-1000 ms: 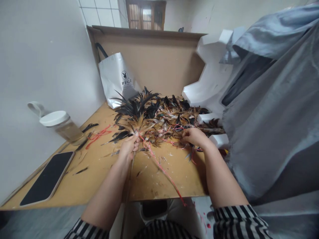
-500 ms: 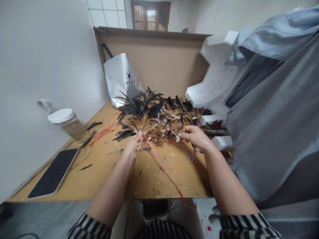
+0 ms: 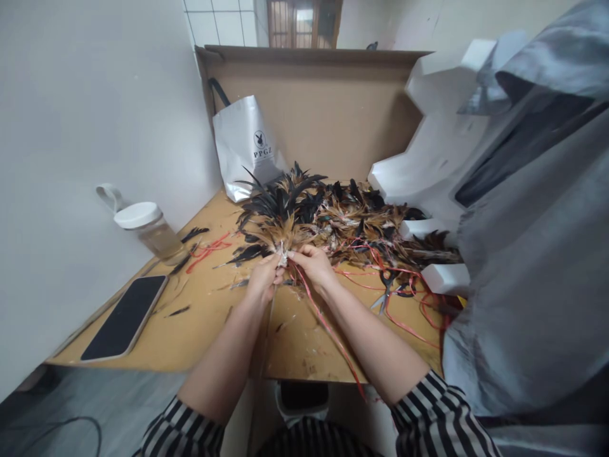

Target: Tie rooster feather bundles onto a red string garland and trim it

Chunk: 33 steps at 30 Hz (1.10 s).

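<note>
My left hand (image 3: 266, 277) is closed around the base of a feather bundle (image 3: 283, 233), whose brown and black feathers fan out away from me. My right hand (image 3: 313, 265) meets it there, thumb and fingers pinching a small feather with a pale quill (image 3: 282, 249) against the bundle's base. Red string (image 3: 327, 325) runs from beneath the hands to the table's front edge. Behind and to the right spreads a pile of brown and black feathers (image 3: 354, 219). The exact grip of the fingertips is partly hidden.
Scissors (image 3: 384, 293) lie right of my right forearm among loops of red string (image 3: 404, 327). On the left are a phone (image 3: 124, 317) and a lidded jar (image 3: 159, 236). A silver bag (image 3: 245, 149) stands behind; white foam (image 3: 404, 168) and grey cloth (image 3: 537, 254) flank the right.
My right hand has moved left with the small feather, from over the pile to the bundle's base. My left hand still grips the bundle. The view has shifted slightly, showing more scissors and string.
</note>
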Tool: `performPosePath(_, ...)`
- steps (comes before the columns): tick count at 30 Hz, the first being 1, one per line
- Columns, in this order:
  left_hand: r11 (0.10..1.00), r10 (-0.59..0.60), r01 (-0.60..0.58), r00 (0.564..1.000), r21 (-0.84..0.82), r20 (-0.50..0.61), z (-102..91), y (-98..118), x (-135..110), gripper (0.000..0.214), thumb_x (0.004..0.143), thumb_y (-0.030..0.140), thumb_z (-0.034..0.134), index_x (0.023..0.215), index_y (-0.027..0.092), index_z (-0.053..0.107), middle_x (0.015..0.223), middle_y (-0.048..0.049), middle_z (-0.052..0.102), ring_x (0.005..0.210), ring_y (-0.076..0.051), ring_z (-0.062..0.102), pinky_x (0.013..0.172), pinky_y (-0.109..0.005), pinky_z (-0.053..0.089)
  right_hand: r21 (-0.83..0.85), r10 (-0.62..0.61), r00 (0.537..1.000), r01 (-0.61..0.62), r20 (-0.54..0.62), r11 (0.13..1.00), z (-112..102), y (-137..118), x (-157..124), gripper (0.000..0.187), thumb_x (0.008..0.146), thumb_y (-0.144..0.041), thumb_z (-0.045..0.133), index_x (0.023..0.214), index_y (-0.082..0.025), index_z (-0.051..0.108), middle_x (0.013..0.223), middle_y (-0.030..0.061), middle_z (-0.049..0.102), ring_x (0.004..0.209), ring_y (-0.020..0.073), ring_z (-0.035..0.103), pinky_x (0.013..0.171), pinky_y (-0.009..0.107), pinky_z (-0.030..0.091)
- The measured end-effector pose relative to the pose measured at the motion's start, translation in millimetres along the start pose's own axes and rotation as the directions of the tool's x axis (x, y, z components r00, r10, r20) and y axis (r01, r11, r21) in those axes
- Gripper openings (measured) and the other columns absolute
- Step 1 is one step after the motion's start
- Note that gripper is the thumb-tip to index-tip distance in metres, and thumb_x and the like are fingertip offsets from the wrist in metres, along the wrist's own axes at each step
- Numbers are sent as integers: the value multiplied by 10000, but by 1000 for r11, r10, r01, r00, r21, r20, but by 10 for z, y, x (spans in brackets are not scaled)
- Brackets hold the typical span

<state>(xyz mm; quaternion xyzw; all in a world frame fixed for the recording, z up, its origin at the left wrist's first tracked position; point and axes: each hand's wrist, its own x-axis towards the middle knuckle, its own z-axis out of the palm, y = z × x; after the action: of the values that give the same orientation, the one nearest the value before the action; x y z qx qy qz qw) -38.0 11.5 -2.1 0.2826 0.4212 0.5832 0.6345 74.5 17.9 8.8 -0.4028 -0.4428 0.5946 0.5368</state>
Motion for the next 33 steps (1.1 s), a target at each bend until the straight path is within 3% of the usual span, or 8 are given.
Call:
performPosePath(15, 999, -39, 38, 998, 9, 48, 28, 1, -32, 245, 625, 258, 717, 674, 105, 532, 538, 37, 481, 344, 11, 275, 305, -120, 111, -192, -152, 987, 141, -46, 971, -83, 116, 72, 245, 595, -355, 677, 554, -177, 513, 486, -57, 477, 470, 89, 410, 463, 213, 323)
performPosePath(19, 1000, -24, 24, 998, -1, 55, 8, -8, -12, 285, 609, 271, 737, 645, 115, 502, 527, 51, 457, 344, 16, 256, 312, -120, 99, -83, -120, 993, 118, -16, 990, -46, 57, 14, 190, 567, -300, 687, 672, -174, 591, 591, -27, 579, 536, 106, 483, 510, 221, 374)
performPosePath(25, 1000, 5, -5, 999, -5, 51, -14, -21, 2, 324, 586, 307, 757, 643, 118, 499, 530, 54, 450, 354, 14, 268, 318, -119, 99, 119, -16, 1000, 16, 2, 993, -36, 69, -48, 304, 535, -287, 724, 768, -172, 568, 618, -29, 590, 497, 98, 505, 478, 225, 400)
performPosePath(30, 1000, 13, -12, 999, -5, 50, -14, -21, 7, 342, 585, 333, 762, 635, 115, 503, 533, 51, 454, 354, 12, 275, 317, -123, 105, 129, 97, 994, -102, 43, 986, -58, 91, -64, 392, 490, -273, 766, 776, -171, 518, 605, -34, 589, 513, 93, 543, 462, 199, 407)
performPosePath(33, 1000, 10, -10, 999, -1, 33, -6, -18, 6, 340, 588, 331, 761, 631, 113, 502, 531, 49, 455, 351, 12, 277, 314, -123, 107, 103, 105, 992, -111, 63, 988, -51, 76, -70, 382, 497, -284, 760, 762, -169, 510, 516, -67, 533, 414, 58, 452, 386, 167, 310)
